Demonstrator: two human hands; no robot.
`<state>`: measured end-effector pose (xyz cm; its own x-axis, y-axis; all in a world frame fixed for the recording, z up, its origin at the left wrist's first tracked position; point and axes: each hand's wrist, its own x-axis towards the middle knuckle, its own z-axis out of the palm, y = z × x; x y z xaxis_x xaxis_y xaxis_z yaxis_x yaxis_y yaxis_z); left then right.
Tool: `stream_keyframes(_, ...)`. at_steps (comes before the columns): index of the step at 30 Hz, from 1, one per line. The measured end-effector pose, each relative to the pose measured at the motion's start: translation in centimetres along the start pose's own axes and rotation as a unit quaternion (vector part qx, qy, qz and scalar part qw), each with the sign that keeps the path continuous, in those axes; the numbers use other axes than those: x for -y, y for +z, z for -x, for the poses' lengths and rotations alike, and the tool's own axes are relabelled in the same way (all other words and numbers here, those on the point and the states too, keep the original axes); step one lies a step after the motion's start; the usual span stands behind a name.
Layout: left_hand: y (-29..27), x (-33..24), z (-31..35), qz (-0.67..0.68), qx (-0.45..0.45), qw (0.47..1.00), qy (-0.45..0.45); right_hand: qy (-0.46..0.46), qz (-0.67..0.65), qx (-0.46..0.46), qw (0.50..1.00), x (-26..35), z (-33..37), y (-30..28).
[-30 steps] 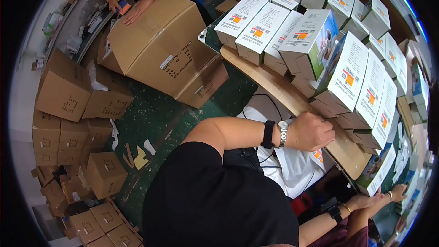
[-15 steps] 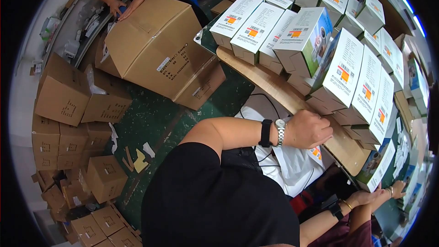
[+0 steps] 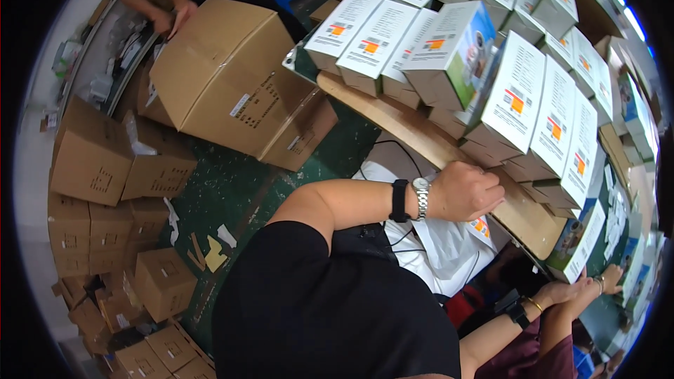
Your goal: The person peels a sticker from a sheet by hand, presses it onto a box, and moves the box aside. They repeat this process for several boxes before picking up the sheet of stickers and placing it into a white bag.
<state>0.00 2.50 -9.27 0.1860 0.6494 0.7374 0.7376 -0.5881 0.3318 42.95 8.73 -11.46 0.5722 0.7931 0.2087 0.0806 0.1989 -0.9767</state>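
My left hand (image 3: 466,191), with a metal watch and black band on its wrist, is curled closed at the front edge of the wooden board (image 3: 393,125). Its fingertips are turned under, so whatever they hold is hidden. A sheet of orange labels (image 3: 480,226) shows just below the hand. At the right, my right hand (image 3: 559,290), with a gold bracelet and black strap, grips the lower end of a tilted white carton (image 3: 588,242) with a picture side. Part of those fingers is hidden by the carton. Another person's hand (image 3: 612,278) is close beside it.
Several white cartons (image 3: 516,98) with orange labels stand in rows on the bench. A large brown box (image 3: 217,74) is at the far left, with a co-worker's hands (image 3: 175,20) at its edge. Brown boxes (image 3: 91,158) pile along the left; paper scraps (image 3: 216,254) lie on the green floor.
The view has shifted slightly, so most things sit further left. Both my hands keep their grip and place. The far co-worker's hands have moved at the big box, and their blue item no longer shows.
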Motion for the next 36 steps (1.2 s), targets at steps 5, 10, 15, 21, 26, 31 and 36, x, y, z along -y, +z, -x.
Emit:
stream_keyframes(5, -0.5, 0.0, -0.3, -0.024, 0.029, 0.999, 0.028, -0.057, 0.061, -0.032, 0.996, -3.8, -1.0, -2.1)
stream_keyframes(10, -1.1, 0.5, -1.0, 0.003, 0.047, 0.999, 0.004, -0.075, -0.026, -0.001, 0.997, -2.3, -0.3, 0.5)
stream_keyframes(15, -1.0, 0.2, -1.4, 0.032, 0.059, 0.998, -0.005, -0.079, 0.031, -0.054, 0.995, -0.9, 0.6, 2.1)
stream_keyframes(21, -1.7, 0.3, -1.5, 0.088, 0.091, 0.991, -0.038, -0.204, -0.018, -0.160, 0.965, 4.1, 6.8, 2.9)
stream_keyframes(26, -3.2, -0.3, -1.8, 0.133, 0.109, 0.985, -0.034, -0.193, 0.075, 0.129, 0.970, 9.7, 16.2, 2.7)
stream_keyframes(31, -4.6, -1.5, -2.4, 0.152, 0.134, 0.979, 0.022, -0.282, 0.206, 0.320, 0.881, 12.8, 19.6, 7.8)
stream_keyframes(36, -5.4, -2.4, -2.6, 0.178, 0.147, 0.970, 0.071, -0.238, 0.179, 0.400, 0.867, 11.7, 21.4, 9.9)
